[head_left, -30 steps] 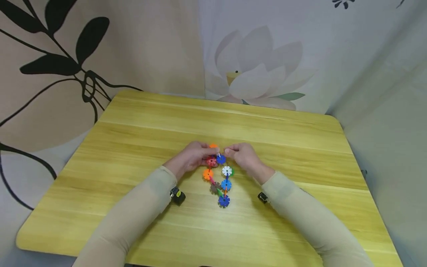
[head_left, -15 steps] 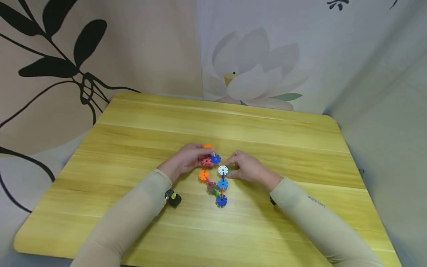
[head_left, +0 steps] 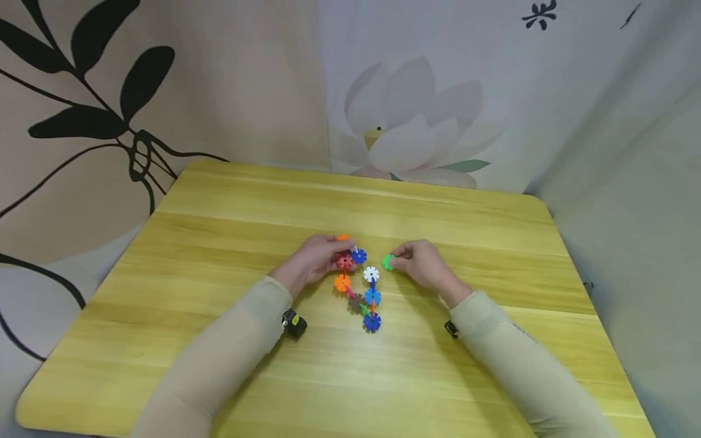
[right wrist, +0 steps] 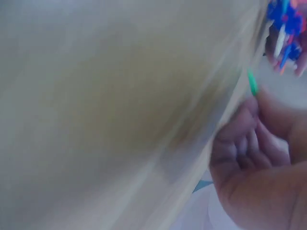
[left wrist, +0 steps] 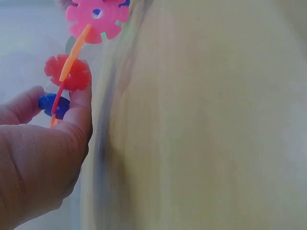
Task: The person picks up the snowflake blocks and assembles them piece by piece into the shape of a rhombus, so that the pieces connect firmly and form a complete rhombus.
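A chain of notched plastic discs (head_left: 373,297) in several colours hangs together in a loop with a gap at its top right. My left hand (head_left: 316,260) grips the chain's upper end, near an orange disc and a dark blue disc (head_left: 359,256). In the left wrist view, thumb and fingers sit around a small blue disc (left wrist: 53,105), beside a red disc (left wrist: 68,72). Between thumb and forefinger, my right hand (head_left: 426,263) pinches a separate green disc (head_left: 388,262), just right of the chain's white disc (head_left: 371,274). The right wrist view shows this green disc edge-on.
Both hands work above a wooden table (head_left: 263,389) with rounded corners. Patterned curtains (head_left: 246,79) hang behind its far edge and along the right side. A black wrist camera (head_left: 294,324) is strapped below the left hand.
The right hand went down to the white disc, then moved away right and up with the green disc, now apart from the chain. The left hand keeps its grip on the upper end.
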Available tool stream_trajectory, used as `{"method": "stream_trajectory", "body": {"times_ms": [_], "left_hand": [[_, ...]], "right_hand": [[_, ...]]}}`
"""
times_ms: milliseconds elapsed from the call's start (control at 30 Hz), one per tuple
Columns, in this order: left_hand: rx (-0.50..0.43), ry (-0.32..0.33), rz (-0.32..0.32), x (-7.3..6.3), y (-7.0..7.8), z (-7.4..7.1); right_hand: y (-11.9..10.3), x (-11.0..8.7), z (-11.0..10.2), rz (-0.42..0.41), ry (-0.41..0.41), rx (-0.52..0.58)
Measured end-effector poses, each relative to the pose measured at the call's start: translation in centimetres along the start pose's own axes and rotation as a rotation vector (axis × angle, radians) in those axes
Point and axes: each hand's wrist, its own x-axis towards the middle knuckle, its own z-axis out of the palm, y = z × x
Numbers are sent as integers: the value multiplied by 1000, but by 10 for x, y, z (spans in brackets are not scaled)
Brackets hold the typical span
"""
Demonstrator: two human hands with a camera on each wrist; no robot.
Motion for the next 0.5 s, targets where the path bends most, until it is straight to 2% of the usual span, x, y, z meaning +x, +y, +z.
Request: {"method": "stream_trajectory", "body": {"times_ms": [100, 167, 300, 500], "left_hand": [[-32, 18, 1, 3, -1, 2], [-36, 26, 3, 4, -1, 3], [-33, 22, 11, 5, 1, 5], [-51, 17, 20, 1, 4, 1]], "right_hand": [[-9, -3, 6, -2, 93, 54], [-17, -4, 10, -21, 127, 70], [-27, -6, 15, -50, 135, 42], [-34, -2, 22, -68, 104, -38]]}}
